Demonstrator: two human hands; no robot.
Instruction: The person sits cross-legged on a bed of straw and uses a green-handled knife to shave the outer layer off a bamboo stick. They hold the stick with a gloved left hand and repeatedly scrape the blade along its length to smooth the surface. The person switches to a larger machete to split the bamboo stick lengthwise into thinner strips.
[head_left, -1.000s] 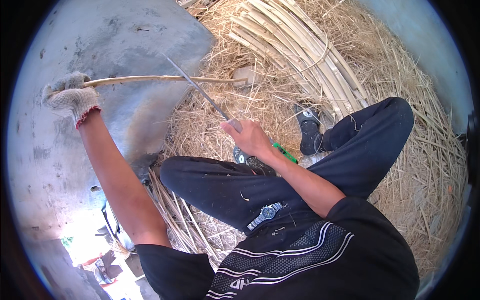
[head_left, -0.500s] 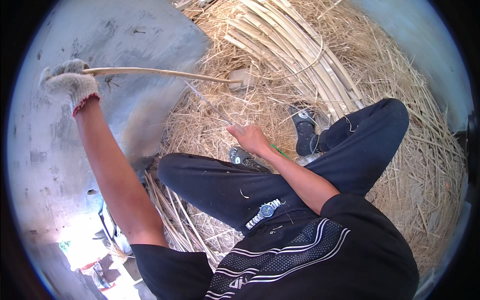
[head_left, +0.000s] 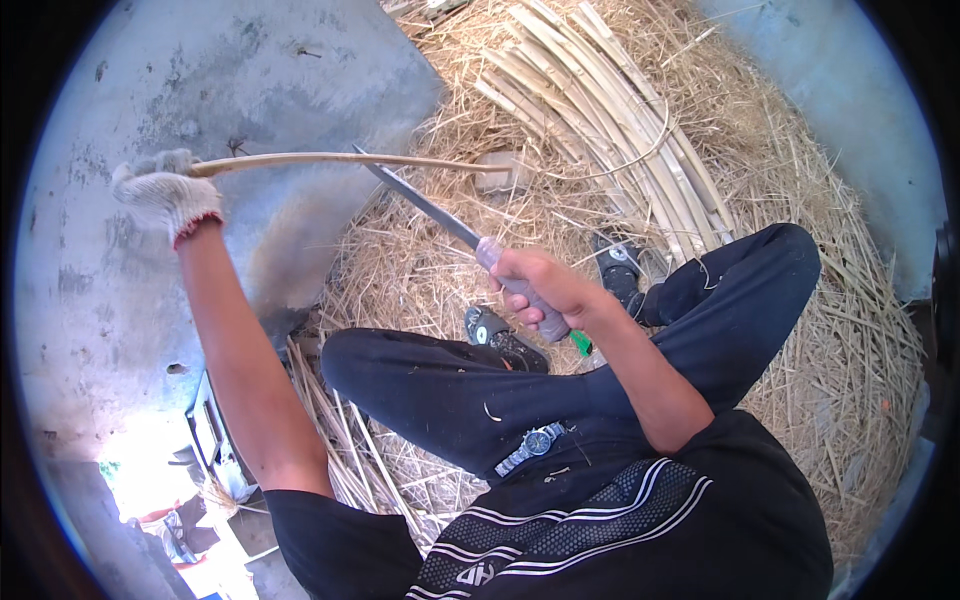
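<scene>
My left hand point(head_left: 165, 192), in a white knitted glove with a red cuff, grips one end of a long split bamboo strip point(head_left: 320, 158) at the far left. The strip runs rightward, slightly bowed, past a pale block point(head_left: 496, 172) on the floor. Bare fingers of my right hand point(head_left: 548, 285) wrap round the pale handle of a long knife point(head_left: 428, 208). Its blade slants up and left, the tip overlapping the strip near its middle; whether they touch I cannot tell.
A bundle of split bamboo strips point(head_left: 610, 110) lies on shavings point(head_left: 800, 290) ahead of my crossed legs. More thin strips point(head_left: 362, 455) lie by my left knee. A grey wall point(head_left: 290, 80) stands at the left. A wristwatch point(head_left: 538, 441) rests on my lap.
My right hand has turned and moved slightly right and nearer, bringing the knife's handle and flat blade into sight. My left hand and the strip appear shifted slightly right, along with the whole view.
</scene>
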